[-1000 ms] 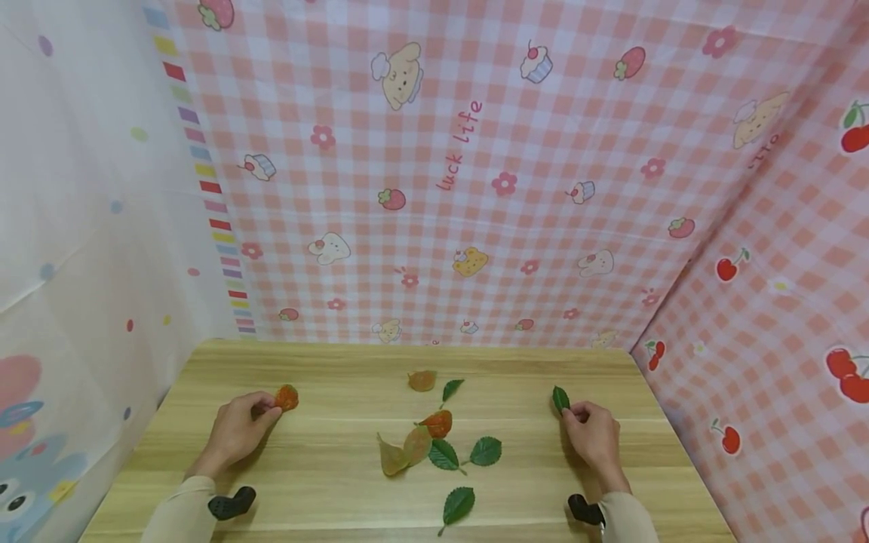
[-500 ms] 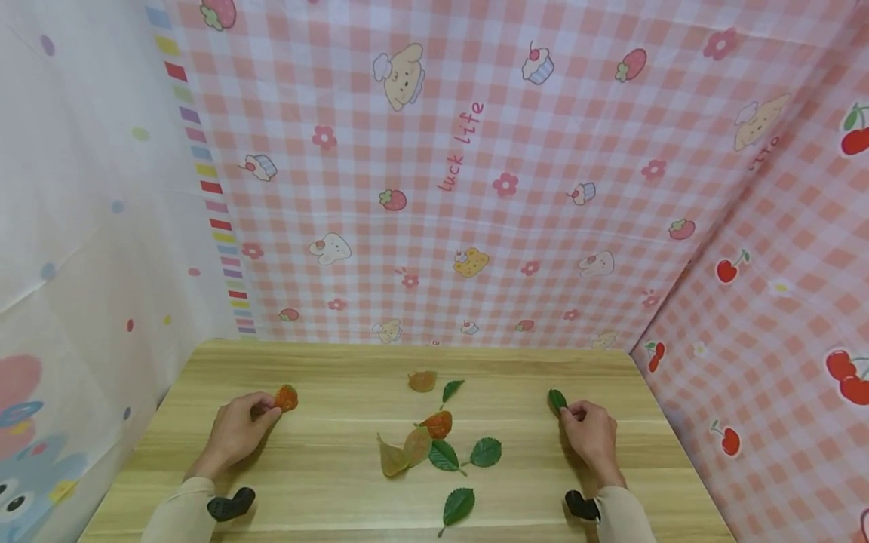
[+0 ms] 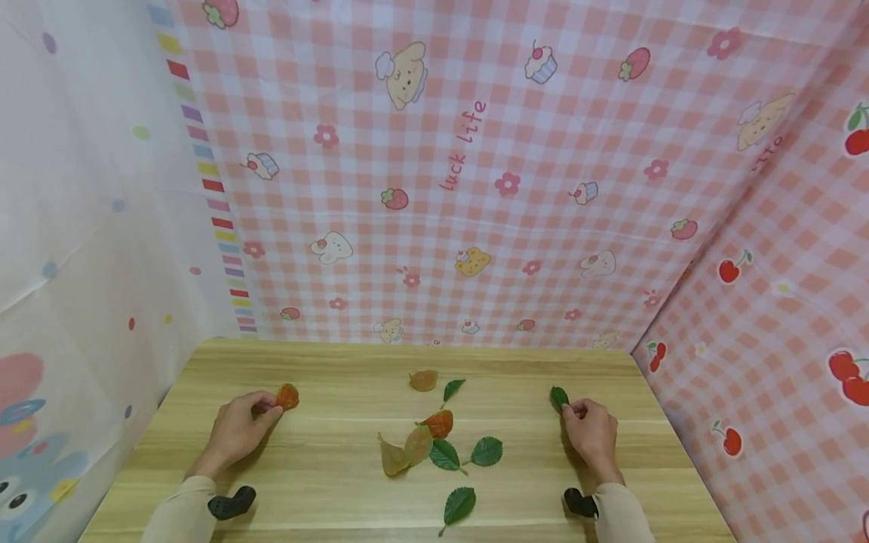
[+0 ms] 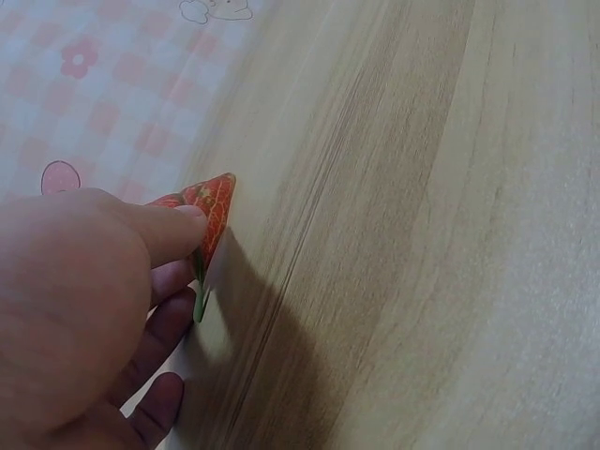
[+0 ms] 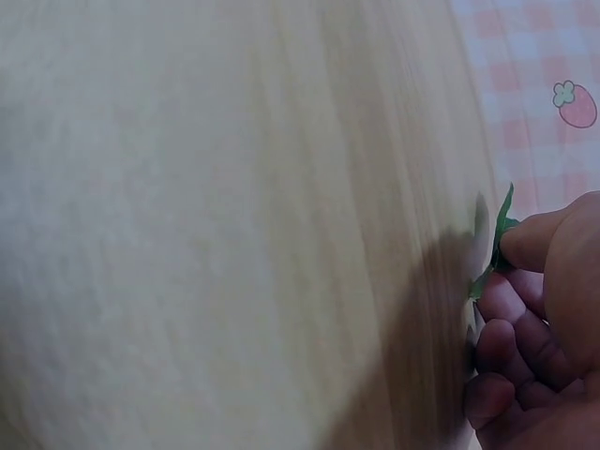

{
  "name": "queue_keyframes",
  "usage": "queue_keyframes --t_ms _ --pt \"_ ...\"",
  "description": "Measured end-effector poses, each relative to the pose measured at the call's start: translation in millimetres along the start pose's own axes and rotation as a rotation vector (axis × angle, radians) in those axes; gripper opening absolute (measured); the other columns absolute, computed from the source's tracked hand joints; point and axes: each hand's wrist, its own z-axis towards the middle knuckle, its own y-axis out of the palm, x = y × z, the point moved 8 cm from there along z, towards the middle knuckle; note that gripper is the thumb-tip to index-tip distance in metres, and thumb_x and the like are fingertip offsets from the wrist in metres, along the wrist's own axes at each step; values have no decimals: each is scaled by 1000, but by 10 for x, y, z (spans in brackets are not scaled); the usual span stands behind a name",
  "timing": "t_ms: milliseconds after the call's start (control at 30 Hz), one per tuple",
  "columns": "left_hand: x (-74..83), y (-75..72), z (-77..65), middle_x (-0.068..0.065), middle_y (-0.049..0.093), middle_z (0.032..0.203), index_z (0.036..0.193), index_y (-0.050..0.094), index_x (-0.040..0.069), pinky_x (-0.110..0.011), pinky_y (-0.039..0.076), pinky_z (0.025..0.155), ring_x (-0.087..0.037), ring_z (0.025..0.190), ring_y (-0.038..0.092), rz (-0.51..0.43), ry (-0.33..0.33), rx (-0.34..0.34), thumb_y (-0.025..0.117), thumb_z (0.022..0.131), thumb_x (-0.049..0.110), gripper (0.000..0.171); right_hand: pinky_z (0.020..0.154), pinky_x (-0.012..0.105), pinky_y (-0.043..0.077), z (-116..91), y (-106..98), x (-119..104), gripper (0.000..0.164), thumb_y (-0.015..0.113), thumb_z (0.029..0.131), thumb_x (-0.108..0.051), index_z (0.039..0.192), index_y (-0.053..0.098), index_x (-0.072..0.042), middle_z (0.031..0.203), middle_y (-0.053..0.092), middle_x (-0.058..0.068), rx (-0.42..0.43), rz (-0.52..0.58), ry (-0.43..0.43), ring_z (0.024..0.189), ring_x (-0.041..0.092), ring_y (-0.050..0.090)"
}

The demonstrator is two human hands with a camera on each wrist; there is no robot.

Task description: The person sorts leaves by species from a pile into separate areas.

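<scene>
On the left side of the table, my left hand pinches a red-orange leaf between thumb and fingers. The left wrist view shows this leaf with yellowish veins, its green stem pointing down past the thumb. Over on the right, my right hand pinches a green leaf whose tip points away from me. Seen from the right wrist, the green leaf is nearly edge-on under the thumb, close over the wood, and the hand covers part of it.
Between the hands lie several loose leaves: an orange one at the back, a red one, yellowish ones and green ones. The wooden table meets a pink checked cloth behind and at right.
My right hand has shifted slightly left with the green leaf, which now tilts a little more to the left. The left hand and the loose leaves stay where they were.
</scene>
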Motion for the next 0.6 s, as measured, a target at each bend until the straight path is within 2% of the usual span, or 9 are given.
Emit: queue_keyframes --t_ms 600 --pt "10 -5 0 -6 82 101 112 81 4 -32 55 80 -20 93 73 -11 -11 5 81 105 15 13 68 31 47 -2 11 -4 24 75 107 -23 96 79 -2 82 74 9 3 -21 23 75 23 65"
